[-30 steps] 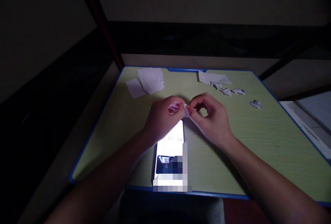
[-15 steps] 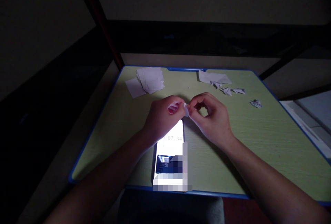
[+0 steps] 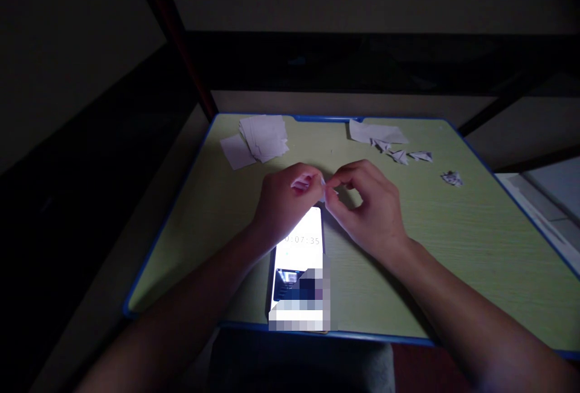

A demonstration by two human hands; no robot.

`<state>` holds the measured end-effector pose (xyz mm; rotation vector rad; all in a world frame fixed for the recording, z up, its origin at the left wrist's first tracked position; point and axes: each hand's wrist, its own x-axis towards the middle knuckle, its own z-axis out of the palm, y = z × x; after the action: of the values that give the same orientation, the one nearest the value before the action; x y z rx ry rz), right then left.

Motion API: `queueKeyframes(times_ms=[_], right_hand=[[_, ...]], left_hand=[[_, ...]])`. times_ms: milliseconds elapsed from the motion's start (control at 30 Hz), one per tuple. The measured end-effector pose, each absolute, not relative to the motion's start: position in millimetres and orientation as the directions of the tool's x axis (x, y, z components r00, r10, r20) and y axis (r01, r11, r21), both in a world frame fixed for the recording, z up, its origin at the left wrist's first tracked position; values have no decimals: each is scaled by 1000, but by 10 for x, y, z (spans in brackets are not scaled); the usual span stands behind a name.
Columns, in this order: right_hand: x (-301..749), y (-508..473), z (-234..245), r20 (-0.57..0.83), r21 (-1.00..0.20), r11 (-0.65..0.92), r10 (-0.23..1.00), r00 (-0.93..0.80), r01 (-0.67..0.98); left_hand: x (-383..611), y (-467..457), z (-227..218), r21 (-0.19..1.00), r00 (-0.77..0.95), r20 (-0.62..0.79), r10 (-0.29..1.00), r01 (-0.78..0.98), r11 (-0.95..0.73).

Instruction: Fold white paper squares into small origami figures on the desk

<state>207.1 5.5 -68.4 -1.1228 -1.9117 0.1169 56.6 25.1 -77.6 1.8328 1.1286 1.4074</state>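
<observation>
From where I watch, both bare hands meet above the middle of a pale green table (image 3: 453,248) with a blue rim. The left hand (image 3: 285,202) is curled nearly closed, thumb pressed to the fingers, pinching a small white piece of folded paper (image 3: 322,192). The right hand (image 3: 369,211) meets it from the other side, thumb and index finger brought together at the paper's edge with a round gap behind them; its grip, as far as I can make out in this dim light, is on the same piece. The fingertips cover most of that paper, so I can't read its folds.

Just below the hands lies a dark-edged phone with a glaring white screen (image 3: 304,224) — the left hand and wrist cut across its upper left corner, partly hiding a digital time readout, and a pixelated patch masks its lower part.

Toward the far left I see a loose stack of white square paper sheets (image 3: 267,139), with one sheet (image 3: 236,154) sticking out beside it. At the far right lies a flat white oblong sheet of paper (image 3: 378,133); three small, pointed folded white paper shapes (image 3: 399,157) sit along its near side, and a crumpled-looking grey-white paper piece (image 3: 452,178) rests farther right — all well apart from the hands.
</observation>
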Motion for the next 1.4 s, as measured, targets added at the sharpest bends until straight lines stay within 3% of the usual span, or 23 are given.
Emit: queueKeyframes(times_ms=[133,300,667,1233,1400], right_hand=[[2069,48,-693,670,-453,600,717,-192,660],[2060,47,-708,679,-473,595,716,-161,650],[2051,26,-696,672,-486,584,725,-150,649],[2040,15,-680,680,-506,530,731,-63,681],[2056,8,-686,689,-462,542,718,-102,702]], left_hand=[[584,268,-758,916,50,362,931,169,-365],[597,271,-751,940,53,307,950,142,-312],[596,255,-757,841,74,457,886,290,-457],[626,183,-754,841,95,463,882,267,-470],[620,189,-759,842,97,454,886,278,-462]])
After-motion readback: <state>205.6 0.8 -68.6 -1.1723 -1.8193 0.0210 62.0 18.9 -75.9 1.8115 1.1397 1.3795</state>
